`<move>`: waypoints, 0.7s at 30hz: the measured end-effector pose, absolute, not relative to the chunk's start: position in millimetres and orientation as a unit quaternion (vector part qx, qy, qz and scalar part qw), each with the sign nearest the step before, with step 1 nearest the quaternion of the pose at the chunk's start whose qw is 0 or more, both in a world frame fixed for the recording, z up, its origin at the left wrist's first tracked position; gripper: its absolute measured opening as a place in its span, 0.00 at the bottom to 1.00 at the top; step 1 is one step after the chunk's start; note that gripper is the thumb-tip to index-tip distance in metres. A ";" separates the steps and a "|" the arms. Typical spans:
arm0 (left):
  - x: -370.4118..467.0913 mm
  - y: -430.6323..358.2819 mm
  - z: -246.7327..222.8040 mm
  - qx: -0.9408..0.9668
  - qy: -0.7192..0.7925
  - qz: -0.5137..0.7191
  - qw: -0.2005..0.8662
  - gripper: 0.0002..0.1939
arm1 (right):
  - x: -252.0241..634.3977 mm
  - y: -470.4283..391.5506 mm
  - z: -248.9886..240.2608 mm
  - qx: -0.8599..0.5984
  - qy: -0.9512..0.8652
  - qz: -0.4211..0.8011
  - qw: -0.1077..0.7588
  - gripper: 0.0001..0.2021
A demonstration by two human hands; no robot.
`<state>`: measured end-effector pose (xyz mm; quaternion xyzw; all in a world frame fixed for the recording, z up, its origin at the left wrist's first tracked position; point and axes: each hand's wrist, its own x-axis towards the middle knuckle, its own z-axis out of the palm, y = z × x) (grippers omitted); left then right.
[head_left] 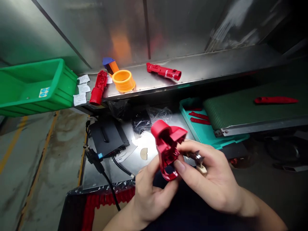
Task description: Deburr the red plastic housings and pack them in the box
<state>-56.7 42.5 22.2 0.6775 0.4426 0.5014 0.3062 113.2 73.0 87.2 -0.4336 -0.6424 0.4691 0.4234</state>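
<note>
A hollow red plastic housing (166, 141) is held up in front of me, its rounded end at the top and its ribbed inside facing me. My left hand (154, 189) grips it from the left and below, fingers closed round its lower part. At its right edge, the thumb and fingertips of my right hand (209, 179) press together near the ribs. Tucked in that same hand is a small tool with metal jaws (198, 158) and a cream-coloured part; most of it is hidden. Whether the right fingertips pinch anything small cannot be made out.
On the metal shelf (199, 64) lie red plastic parts (165, 71), an orange ring (124, 81) and paper slips. A green bin (38, 86) stands left. Below are a black box (107, 134) with cables and a teal tray (197, 128). A green conveyor belt (240, 112) runs right.
</note>
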 end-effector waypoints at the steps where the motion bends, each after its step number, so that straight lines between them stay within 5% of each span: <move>1: -51.3 42.3 23.7 0.681 0.435 0.499 0.311 0.26 | 118.1 72.9 87.8 -0.437 -0.638 0.474 0.421 0.10; 21: 43.4 44.6 23.3 0.669 0.433 0.511 0.322 0.31 | 205.7 96.0 78.7 -0.410 -0.576 0.591 0.388 0.07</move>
